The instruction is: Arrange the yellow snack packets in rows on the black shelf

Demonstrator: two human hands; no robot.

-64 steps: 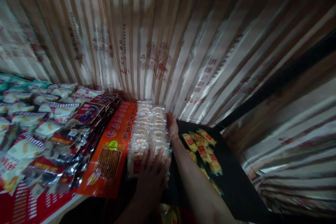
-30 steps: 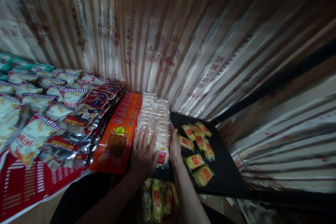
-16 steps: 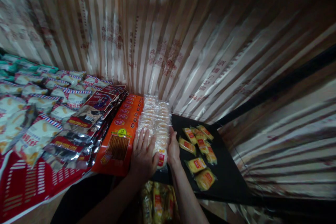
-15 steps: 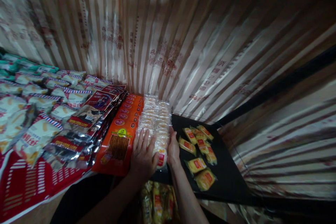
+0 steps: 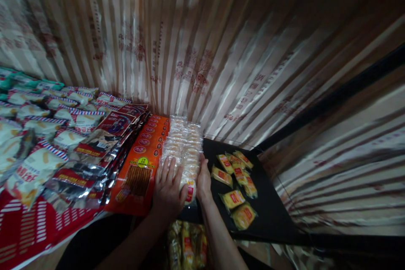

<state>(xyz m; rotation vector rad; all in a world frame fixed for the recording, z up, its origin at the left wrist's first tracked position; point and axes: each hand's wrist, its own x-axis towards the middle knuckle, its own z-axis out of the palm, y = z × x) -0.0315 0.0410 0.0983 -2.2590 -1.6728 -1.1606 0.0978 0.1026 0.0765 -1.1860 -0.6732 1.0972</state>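
Observation:
Two rows of clear-wrapped round white crackers (image 5: 191, 156) lie side by side, overlapping, on a black surface. My left hand (image 5: 167, 183) lies on the near left part of these packets, its fingers stretched out and slightly apart. Along their right edge, my right hand (image 5: 204, 179) rests on its side with extended fingers against the wrappers; its fingertips are partly hidden. The nearest packet shows a red and yellow label. Just left of my left hand is a flat orange snack pack (image 5: 139, 164) with a window showing brown sticks.
Several yellow wrapped cakes (image 5: 233, 198) lie loose on the black tabletop (image 5: 268, 215) to the right. More yellow packets (image 5: 187, 247) sit below my forearms. Dark red snack bags (image 5: 95, 152) and white chip bags (image 5: 41, 168) fill the left. A pleated curtain (image 5: 177, 42) hangs behind.
The whole view has shifted slightly, so everything sits a little further left. Both hands keep nearly the same places against the cracker packets.

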